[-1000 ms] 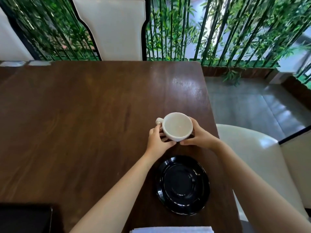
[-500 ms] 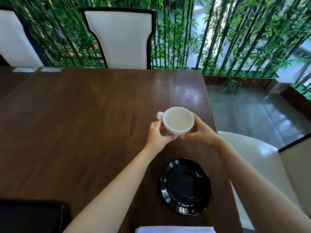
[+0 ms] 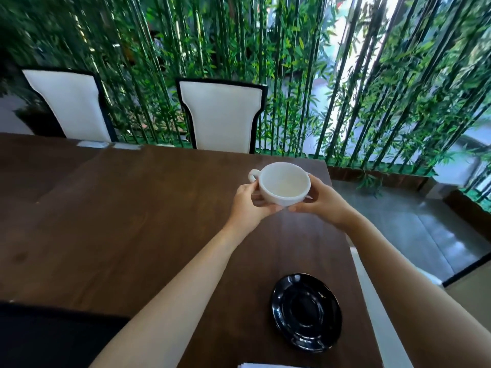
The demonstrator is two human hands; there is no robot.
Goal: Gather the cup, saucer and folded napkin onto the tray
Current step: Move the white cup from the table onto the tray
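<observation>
An empty white cup [image 3: 283,184] hangs in the air above the brown table, its handle pointing left. My left hand [image 3: 251,204] grips its left side and my right hand [image 3: 322,202] grips its right side. A glossy black saucer [image 3: 307,312] lies flat on the table near me, below the cup and apart from both hands. Just a sliver of the folded white napkin [image 3: 268,365] shows at the bottom edge. The black tray [image 3: 53,338] fills the bottom left corner, partly behind my left forearm.
The dark wooden table [image 3: 119,221] ends just right of the saucer, with a white seat [image 3: 372,301] beyond that edge. Two white-backed chairs [image 3: 221,116] stand along the far side before a bamboo screen. Grey floor lies to the right.
Both hands have lifted the cup higher off the table and farther from me. The view has tilted up, so the saucer and napkin sit lower in the frame.
</observation>
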